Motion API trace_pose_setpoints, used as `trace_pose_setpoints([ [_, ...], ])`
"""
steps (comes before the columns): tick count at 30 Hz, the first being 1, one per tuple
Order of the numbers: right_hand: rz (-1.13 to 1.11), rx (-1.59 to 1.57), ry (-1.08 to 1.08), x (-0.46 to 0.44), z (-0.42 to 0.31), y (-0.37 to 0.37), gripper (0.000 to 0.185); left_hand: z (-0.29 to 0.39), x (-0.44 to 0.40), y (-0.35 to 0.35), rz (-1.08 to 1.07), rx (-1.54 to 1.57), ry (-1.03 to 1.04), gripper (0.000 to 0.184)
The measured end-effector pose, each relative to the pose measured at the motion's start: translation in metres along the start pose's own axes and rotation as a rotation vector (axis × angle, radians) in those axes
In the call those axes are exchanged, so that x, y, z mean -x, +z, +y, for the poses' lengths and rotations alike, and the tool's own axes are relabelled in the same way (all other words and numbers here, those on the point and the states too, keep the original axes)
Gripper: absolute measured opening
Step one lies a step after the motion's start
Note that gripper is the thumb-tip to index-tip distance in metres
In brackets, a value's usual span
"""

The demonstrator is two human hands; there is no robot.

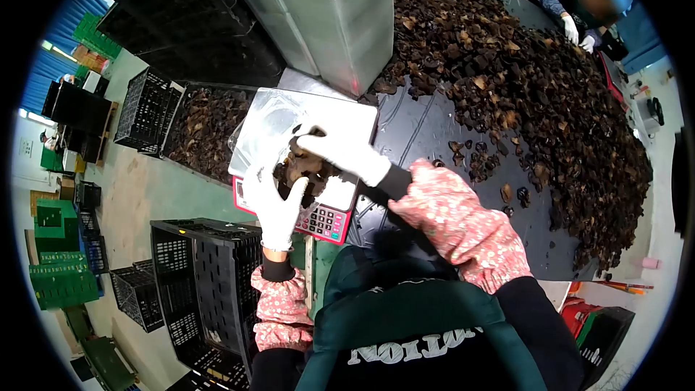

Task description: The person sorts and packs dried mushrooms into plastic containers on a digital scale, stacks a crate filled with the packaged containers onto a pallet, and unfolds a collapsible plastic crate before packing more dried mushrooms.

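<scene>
Dark brown, curled mushroom pieces (pixel 304 165) lie bunched between my two white-gloved hands, above a digital scale (pixel 325 225) with a white pan and red keypad. A clear plastic bag (pixel 269 117) spreads over the pan and around the pieces. My left hand (pixel 269 199) is curled at the near left side of the bag, its thumb against the pieces and some fingers hidden by plastic. From the right, my right hand (pixel 346 155) reaches in with bent fingers closed over the top of the bunch.
A big heap of mushroom pieces (pixel 499 65) covers much of the dark table (pixel 413 127). Tall clear plastic sheeting (pixel 318 14) stands behind the scale. To the left are a filled crate (pixel 206 123) and black crates (pixel 210 282). A co-worker's gloved hands (pixel 578 35) are across the table.
</scene>
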State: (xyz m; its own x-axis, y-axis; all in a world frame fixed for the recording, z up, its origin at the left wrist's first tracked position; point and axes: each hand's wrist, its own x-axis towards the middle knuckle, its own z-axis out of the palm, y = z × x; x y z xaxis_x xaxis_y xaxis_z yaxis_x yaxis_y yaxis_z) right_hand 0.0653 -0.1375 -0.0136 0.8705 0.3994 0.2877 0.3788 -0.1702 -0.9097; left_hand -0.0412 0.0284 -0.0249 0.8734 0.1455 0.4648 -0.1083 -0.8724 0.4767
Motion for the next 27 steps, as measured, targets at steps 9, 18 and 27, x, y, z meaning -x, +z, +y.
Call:
trace_pose_setpoints([
  [9, -0.101, 0.562, -0.236, 0.021, -0.005, -0.003, 0.049, -0.009, -0.007, 0.018, -0.253, -0.008, 0.175, 0.103],
  [18, -0.072, 0.433, -0.200, 0.068, 0.017, -0.030, 0.046, -0.002, -0.008, 0.025, -0.274, -0.224, 0.201, 0.065],
  [27, 0.476, 0.638, 0.054, 0.153, 0.062, -0.140, 0.027, 0.016, -0.006, 0.008, 0.010, -0.052, 0.238, 0.049],
])
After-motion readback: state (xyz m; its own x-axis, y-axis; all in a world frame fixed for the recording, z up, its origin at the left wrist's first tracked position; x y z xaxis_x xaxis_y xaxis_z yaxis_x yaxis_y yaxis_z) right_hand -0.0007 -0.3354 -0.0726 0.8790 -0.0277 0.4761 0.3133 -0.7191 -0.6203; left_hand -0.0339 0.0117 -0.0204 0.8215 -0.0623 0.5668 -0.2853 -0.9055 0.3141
